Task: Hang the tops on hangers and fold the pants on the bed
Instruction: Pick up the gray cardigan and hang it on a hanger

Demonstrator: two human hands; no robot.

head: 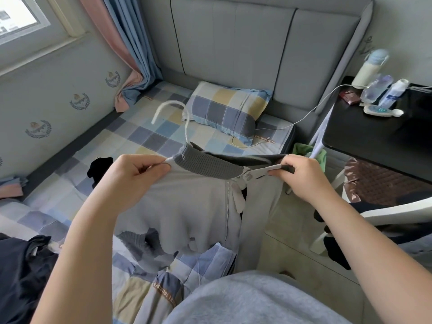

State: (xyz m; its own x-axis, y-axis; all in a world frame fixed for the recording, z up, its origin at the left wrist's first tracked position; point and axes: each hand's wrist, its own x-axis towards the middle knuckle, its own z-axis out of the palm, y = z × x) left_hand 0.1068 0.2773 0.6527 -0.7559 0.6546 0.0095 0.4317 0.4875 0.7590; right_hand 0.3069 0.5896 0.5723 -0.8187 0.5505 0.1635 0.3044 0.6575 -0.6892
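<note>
The left hand [135, 174] pinches the shoulder of the grey jacket [187, 206]; the right hand [301, 176] pinches the white hanger [261, 172] arm above the bed [145, 136].

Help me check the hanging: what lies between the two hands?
In the head view: the grey top, its dark ribbed collar stretched between the left hand and right hand, the white hanger rising behind.

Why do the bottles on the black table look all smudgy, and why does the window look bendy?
Head view: the bottles sit near the frame's edge, where the picture goes soft and smeared. Head view: the window frame bows because the wide-angle lens curves lines near the edges. Head view: the grey top and its hanger in the middle look crisp, in soft daylight with only faint shadows.
</note>
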